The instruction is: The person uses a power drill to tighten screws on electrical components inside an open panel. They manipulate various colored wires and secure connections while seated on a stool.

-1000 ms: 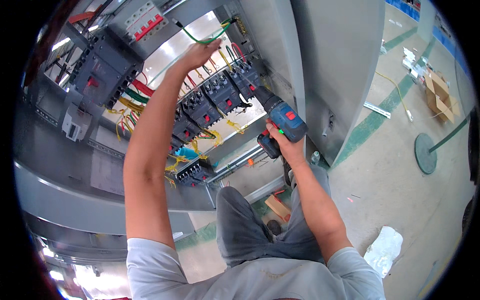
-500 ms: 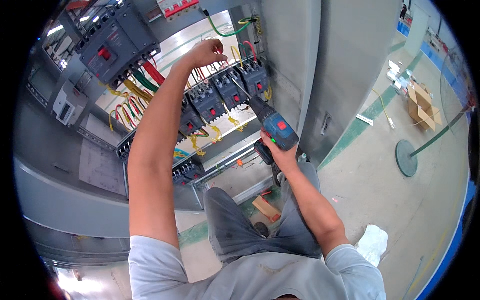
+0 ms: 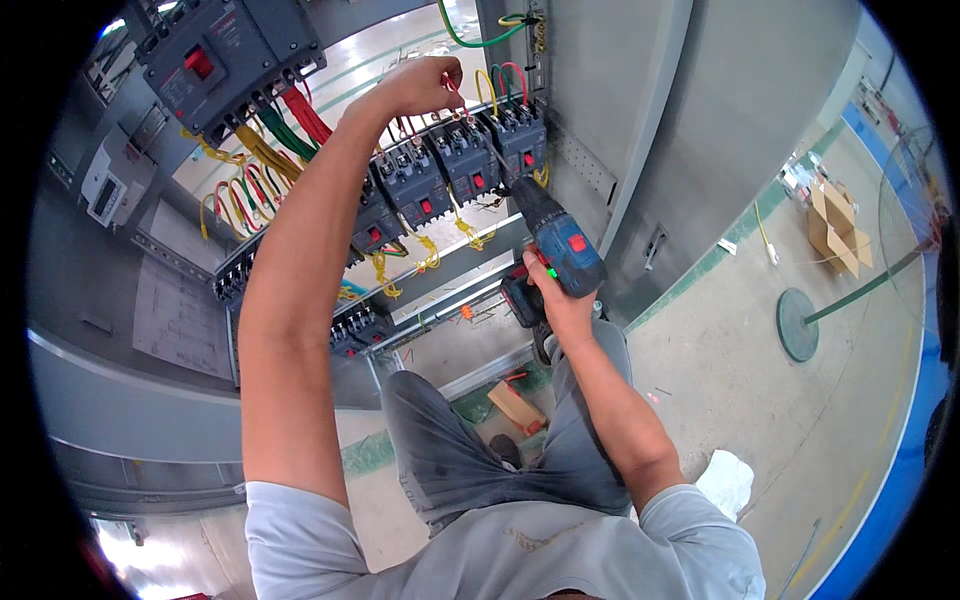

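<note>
Up at the open cabinet, the left hand (image 3: 415, 88) pinches a red wire (image 3: 452, 92) above the row of dark circuit breakers (image 3: 455, 165), while the right hand (image 3: 556, 295) grips a blue cordless drill (image 3: 556, 240) aimed at the rightmost breaker.

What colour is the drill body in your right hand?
Blue, with a red switch, on the cordless drill in the right hand; head view.
</note>
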